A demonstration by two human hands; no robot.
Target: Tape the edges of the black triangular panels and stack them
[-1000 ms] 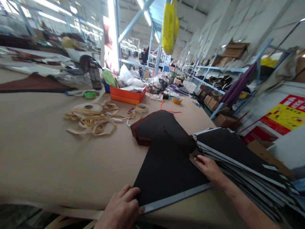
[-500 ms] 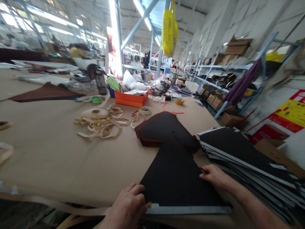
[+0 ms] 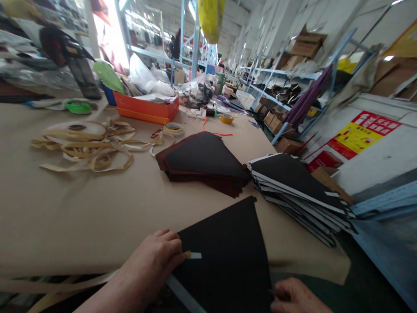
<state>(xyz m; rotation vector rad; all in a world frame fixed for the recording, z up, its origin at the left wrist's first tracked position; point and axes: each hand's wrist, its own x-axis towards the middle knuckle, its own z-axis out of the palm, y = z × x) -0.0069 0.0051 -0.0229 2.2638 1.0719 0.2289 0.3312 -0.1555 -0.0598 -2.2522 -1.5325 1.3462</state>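
Observation:
A black wedge-shaped sheet point(image 3: 228, 252) lies over the table's near edge, its pointed end away from me. My left hand point(image 3: 156, 261) rests on its left edge, fingers pinched on the end of a pale tape strip point(image 3: 195, 255) that runs along the sheet's border toward the bottom of the view. My right hand point(image 3: 293, 298) is at the bottom edge of the view, fingers curled on the sheet's lower right corner.
A stack of black and white-edged sheets point(image 3: 296, 191) sits at right on the brown table point(image 3: 81, 204). A pile of dark maroon-edged pieces point(image 3: 202, 163) lies behind. Peeled tape backing point(image 3: 84, 145), tape rolls point(image 3: 173, 128) and an orange tray point(image 3: 146, 111) are farther back.
The black sheet has been pulled off the stack toward me and now hangs over the table edge. Both hands moved down with it, and the tape end has lifted off at my left fingers.

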